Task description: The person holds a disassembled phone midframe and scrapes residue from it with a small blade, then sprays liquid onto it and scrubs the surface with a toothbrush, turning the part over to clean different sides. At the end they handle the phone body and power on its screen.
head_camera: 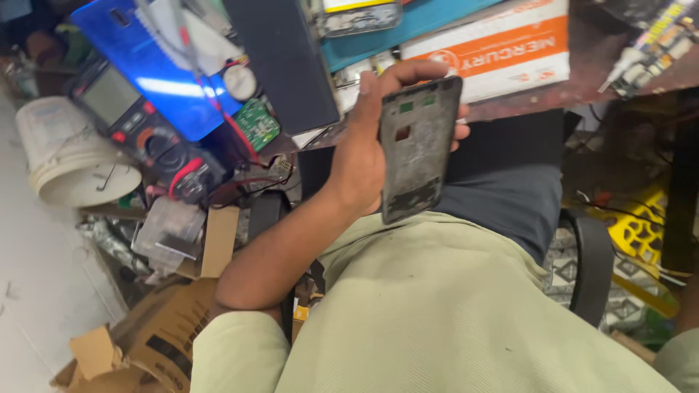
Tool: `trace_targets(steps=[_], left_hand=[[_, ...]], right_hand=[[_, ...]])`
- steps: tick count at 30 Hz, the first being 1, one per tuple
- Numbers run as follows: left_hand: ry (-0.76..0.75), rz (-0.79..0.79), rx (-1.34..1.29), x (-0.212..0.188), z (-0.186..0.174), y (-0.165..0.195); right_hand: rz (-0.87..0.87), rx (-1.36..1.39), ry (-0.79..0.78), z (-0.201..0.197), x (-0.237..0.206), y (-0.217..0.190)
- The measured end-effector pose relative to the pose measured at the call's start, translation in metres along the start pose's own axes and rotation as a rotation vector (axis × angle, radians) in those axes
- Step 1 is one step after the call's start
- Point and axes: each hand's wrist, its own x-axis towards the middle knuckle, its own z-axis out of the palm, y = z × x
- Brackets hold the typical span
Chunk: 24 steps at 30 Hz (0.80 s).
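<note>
dark grey phone frame (pixel 418 145), glossy blue panel (pixel 156 69), pale green shirt (pixel 444 313)

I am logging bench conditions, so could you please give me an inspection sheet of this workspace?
Surface: dark worktop, crowded.
Job's things: grey phone frame with bare inner side, held upright.
Clutter: shiny blue phone back cover, black-and-red multimeter, small green circuit board, orange-and-white carton.
Grippers: left hand grips the frame; right hand not seen.
Cables: red lead by the multimeter.
Surroundings: white plastic bucket, torn brown cardboard.
</note>
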Motion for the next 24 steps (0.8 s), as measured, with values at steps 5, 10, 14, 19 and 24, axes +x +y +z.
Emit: trace_targets(steps=[5,10,14,19,24], left_hand=[[-0.072,0.109,-0.086,-0.007,-0.008,0.007],[-0.023,0.182,-0.043,-0.009,-0.012,0.015],[-0.040,0.062,-0.088,-0.013,-0.008,0.027],[-0.137,-0.138,-0.044,-0.024,-0.003,0.042],[-0.077,-0.253,0.032,-0.023,0.005,0.037]], right_hand=[[0.494,0.863,-0.495,0.020,-0.064,-0.024],[0.749,1.102,-0.712,0.064,-0.145,-0.013],[0.514,0.748,-1.174,0.052,-0.161,-0.006],[0.549,0.850,-1.302,0.048,-0.158,-0.014],[0.223,0.631,-1.012,0.046,-0.131,-0.038]])
